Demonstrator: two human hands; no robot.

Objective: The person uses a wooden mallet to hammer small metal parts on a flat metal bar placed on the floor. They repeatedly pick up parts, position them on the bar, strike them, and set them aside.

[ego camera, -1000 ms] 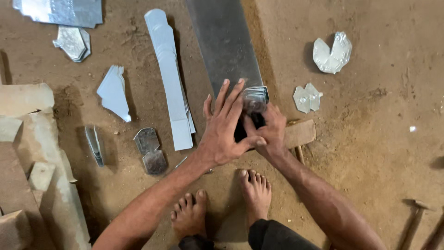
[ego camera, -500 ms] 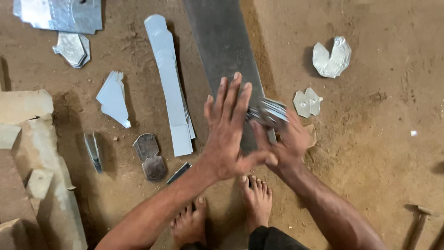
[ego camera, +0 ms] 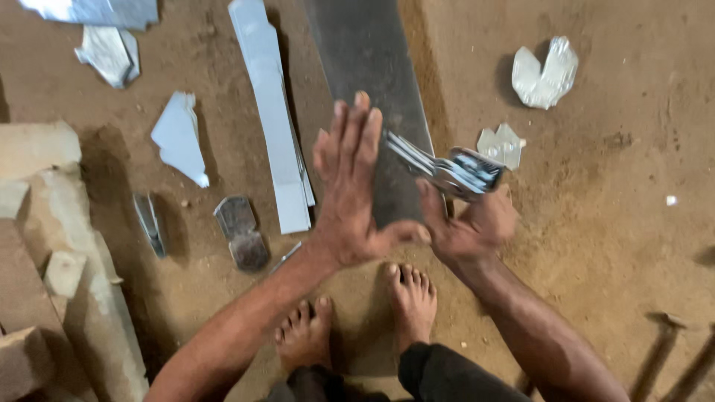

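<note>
A brown dirt floor (ego camera: 596, 246) carries a dark metal sheet (ego camera: 372, 82), pale strips (ego camera: 272, 119) and crumpled offcuts (ego camera: 547, 74).

Shiny sheet-metal pieces (ego camera: 447, 167), dull grey metal plate (ego camera: 369, 67), rough earthen floor (ego camera: 611, 223).

**Layout on the workshop floor**

A long metal sheet (ego camera: 369, 97) lies on the dirt floor (ego camera: 611, 223), running away from the person's bare feet (ego camera: 413, 298). Just left of it lies a narrow metal strip (ego camera: 272, 112), and further left a cut scrap (ego camera: 179, 138). Stone blocks (ego camera: 45, 246) stand at the far left. The left hand (ego camera: 350, 193) hovers above the sheet; the right hand (ego camera: 473, 227), beside it, holds a stack of metal pieces (ego camera: 447, 167). Two crumpled offcuts (ego camera: 547, 71) lie to the right, and hammers (ego camera: 670, 350) lie at lower right.
</note>
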